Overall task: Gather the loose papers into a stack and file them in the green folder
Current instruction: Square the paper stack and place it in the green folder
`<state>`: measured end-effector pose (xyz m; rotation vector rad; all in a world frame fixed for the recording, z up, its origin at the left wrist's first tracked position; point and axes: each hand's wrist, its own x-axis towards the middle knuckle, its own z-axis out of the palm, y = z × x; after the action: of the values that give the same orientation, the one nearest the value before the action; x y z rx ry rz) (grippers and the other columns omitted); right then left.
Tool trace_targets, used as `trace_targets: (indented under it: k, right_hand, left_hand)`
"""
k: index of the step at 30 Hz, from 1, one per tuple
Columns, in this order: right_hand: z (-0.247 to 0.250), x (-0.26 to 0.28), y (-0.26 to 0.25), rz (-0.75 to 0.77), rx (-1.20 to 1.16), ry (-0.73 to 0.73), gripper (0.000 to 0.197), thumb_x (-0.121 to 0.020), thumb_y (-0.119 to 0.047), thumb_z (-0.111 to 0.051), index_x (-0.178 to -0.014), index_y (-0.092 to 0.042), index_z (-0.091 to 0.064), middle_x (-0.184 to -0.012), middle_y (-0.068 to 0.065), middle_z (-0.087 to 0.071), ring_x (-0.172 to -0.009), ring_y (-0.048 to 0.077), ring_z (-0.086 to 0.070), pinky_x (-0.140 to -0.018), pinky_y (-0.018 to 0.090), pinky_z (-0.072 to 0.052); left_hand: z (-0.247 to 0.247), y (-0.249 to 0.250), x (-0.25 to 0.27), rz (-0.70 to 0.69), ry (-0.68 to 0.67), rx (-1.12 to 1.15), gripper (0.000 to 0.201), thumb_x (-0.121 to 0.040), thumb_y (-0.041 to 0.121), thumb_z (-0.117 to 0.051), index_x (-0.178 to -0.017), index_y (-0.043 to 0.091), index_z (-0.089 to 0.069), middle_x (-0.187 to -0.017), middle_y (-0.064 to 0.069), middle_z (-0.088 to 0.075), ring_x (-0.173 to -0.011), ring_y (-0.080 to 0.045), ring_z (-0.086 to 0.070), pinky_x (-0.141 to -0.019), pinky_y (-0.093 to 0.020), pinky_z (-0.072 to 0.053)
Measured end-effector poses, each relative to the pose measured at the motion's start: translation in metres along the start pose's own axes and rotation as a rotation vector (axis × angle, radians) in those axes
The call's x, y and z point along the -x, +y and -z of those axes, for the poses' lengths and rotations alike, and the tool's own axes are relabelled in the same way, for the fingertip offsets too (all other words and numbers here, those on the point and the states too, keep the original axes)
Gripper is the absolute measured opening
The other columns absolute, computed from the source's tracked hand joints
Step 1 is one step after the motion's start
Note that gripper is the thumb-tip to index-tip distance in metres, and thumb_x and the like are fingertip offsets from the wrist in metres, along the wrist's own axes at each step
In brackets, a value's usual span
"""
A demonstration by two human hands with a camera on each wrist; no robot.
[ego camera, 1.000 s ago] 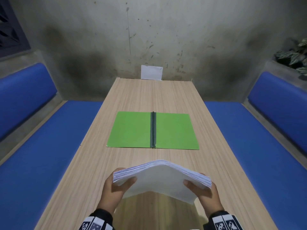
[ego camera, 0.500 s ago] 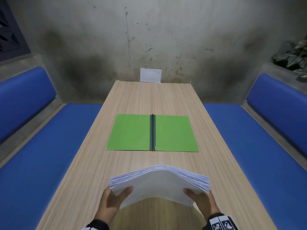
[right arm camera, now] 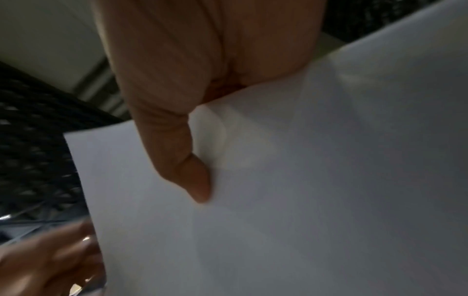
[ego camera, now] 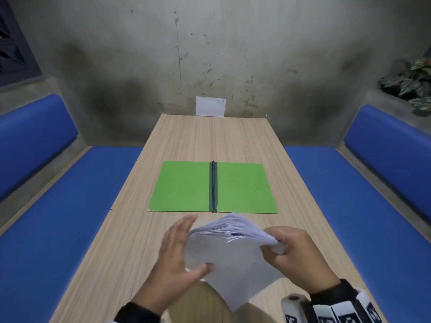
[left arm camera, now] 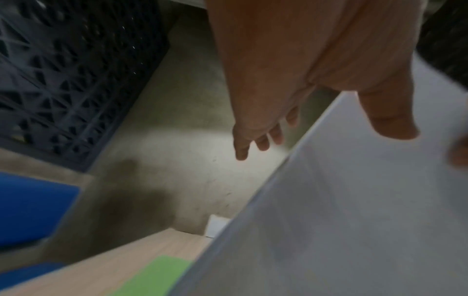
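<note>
The green folder (ego camera: 184,185) lies open and flat in the middle of the wooden table (ego camera: 210,138), its dark spine running away from me. Just in front of it a thick stack of white papers (ego camera: 231,252) hangs tilted above the table, one corner pointing down. My right hand (ego camera: 277,248) grips the stack at its upper right corner, thumb (right arm camera: 182,156) pressed on the near sheet (right arm camera: 303,180). With straight fingers, my left hand (ego camera: 186,243) lies flat along the stack's left edge, its thumb (left arm camera: 390,120) touching the near face (left arm camera: 341,210). A strip of folder (left arm camera: 152,278) shows below.
A small white card (ego camera: 210,106) leans on the stained wall at the table's far end. Blue padded benches (ego camera: 58,229) (ego camera: 373,217) run along both sides of the table. A leafy plant (ego camera: 412,82) sits on the ledge at the upper right.
The stack, held flat and bowed by both hands, has turned on edge and moved toward the folder. My left hand let go and now lies flat on the stack's left edge.
</note>
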<state>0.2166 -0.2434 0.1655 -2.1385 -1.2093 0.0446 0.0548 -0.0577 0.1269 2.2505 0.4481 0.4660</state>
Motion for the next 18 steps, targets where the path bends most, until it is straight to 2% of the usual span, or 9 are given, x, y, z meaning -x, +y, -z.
trace_targets:
  k: [2,4,6,8,10,11,13,16,18]
  right_hand:
    - [-0.001,-0.003,-0.013,0.085,0.172,-0.048,0.005,-0.064,-0.013,-0.053,-0.06,-0.016,-0.055,-0.052,-0.004,-0.055,-0.052,0.01,-0.049,-0.05,0.025,-0.04]
    - [-0.003,-0.004,-0.019,0.096,0.244,-0.069,0.008,-0.065,-0.014,-0.053,-0.064,-0.018,-0.06,-0.056,-0.004,-0.061,-0.056,0.016,-0.056,-0.051,0.027,-0.044]
    - [-0.001,-0.004,-0.019,0.105,0.259,-0.041,0.01,-0.069,-0.024,-0.055,-0.073,-0.024,-0.064,-0.063,-0.011,-0.067,-0.06,0.014,-0.062,-0.057,0.026,-0.045]
    - [0.006,-0.002,-0.015,0.077,0.25,0.02,0.012,-0.068,-0.034,-0.06,-0.077,-0.027,-0.066,-0.069,-0.016,-0.069,-0.065,0.011,-0.064,-0.061,0.029,-0.046]
    - [0.016,0.001,-0.01,-0.006,0.199,0.105,0.014,-0.064,-0.033,-0.069,-0.076,-0.026,-0.068,-0.071,-0.021,-0.067,-0.069,0.004,-0.063,-0.067,0.028,-0.047]
    - [0.022,0.003,-0.007,-0.062,0.127,0.145,0.013,-0.065,-0.029,-0.073,-0.077,-0.026,-0.069,-0.071,-0.023,-0.066,-0.071,-0.002,-0.061,-0.07,0.023,-0.046]
    - [0.028,0.006,-0.002,-0.162,-0.134,0.188,0.017,-0.067,-0.014,-0.078,-0.075,-0.025,-0.068,-0.074,-0.019,-0.068,-0.078,-0.004,-0.06,-0.068,0.008,-0.042]
    - [0.021,0.009,-0.001,-0.257,-0.693,0.203,0.024,-0.071,0.006,-0.071,-0.079,-0.015,-0.064,-0.074,-0.006,-0.069,-0.065,0.0,-0.06,-0.062,0.009,-0.047]
    - [0.004,0.01,0.0,-0.366,-0.916,0.234,0.022,-0.076,0.011,-0.063,-0.085,-0.009,-0.059,-0.069,-0.002,-0.069,-0.062,0.007,-0.061,-0.056,0.012,-0.049]
  left_hand:
    - [-0.011,0.016,-0.004,-0.069,0.022,0.152,0.08,-0.058,0.072,-0.061,-0.13,0.054,-0.03,-0.133,0.039,-0.035,-0.123,0.019,-0.033,-0.097,0.002,-0.025]
    - [-0.017,0.022,-0.009,-0.022,0.148,0.39,0.05,-0.063,0.058,-0.065,-0.11,0.045,-0.053,-0.109,0.02,-0.064,-0.097,0.005,-0.061,-0.08,-0.006,-0.044]
    - [-0.017,0.023,-0.014,0.04,0.217,0.51,0.031,-0.067,0.053,-0.057,-0.093,0.038,-0.061,-0.092,0.008,-0.071,-0.079,-0.004,-0.065,-0.07,-0.016,-0.05]
    - [-0.015,0.021,-0.014,0.064,0.222,0.57,0.028,-0.068,0.054,-0.056,-0.089,0.037,-0.063,-0.092,0.001,-0.07,-0.077,-0.008,-0.065,-0.07,-0.025,-0.051]
    - [-0.011,0.018,-0.013,0.112,0.268,0.653,0.017,-0.077,0.045,-0.059,-0.089,0.034,-0.064,-0.089,-0.001,-0.071,-0.073,-0.008,-0.065,-0.067,-0.029,-0.054]
    - [-0.009,0.015,-0.012,0.129,0.3,0.694,0.009,-0.085,0.033,-0.058,-0.09,0.029,-0.064,-0.085,0.002,-0.073,-0.07,-0.007,-0.065,-0.064,-0.026,-0.055]
    - [-0.004,0.015,-0.01,0.133,0.336,0.757,0.018,-0.093,0.005,-0.049,-0.095,0.018,-0.061,-0.081,0.006,-0.074,-0.068,-0.004,-0.065,-0.061,-0.02,-0.055]
    - [-0.001,0.015,-0.005,0.131,0.299,0.819,0.022,-0.092,-0.001,-0.042,-0.099,0.012,-0.058,-0.081,0.008,-0.074,-0.07,-0.001,-0.067,-0.061,-0.014,-0.053]
    - [-0.006,0.01,-0.002,0.17,0.262,0.825,0.023,-0.092,0.0,-0.042,-0.102,0.014,-0.057,-0.082,0.009,-0.075,-0.072,0.0,-0.067,-0.06,-0.013,-0.053]
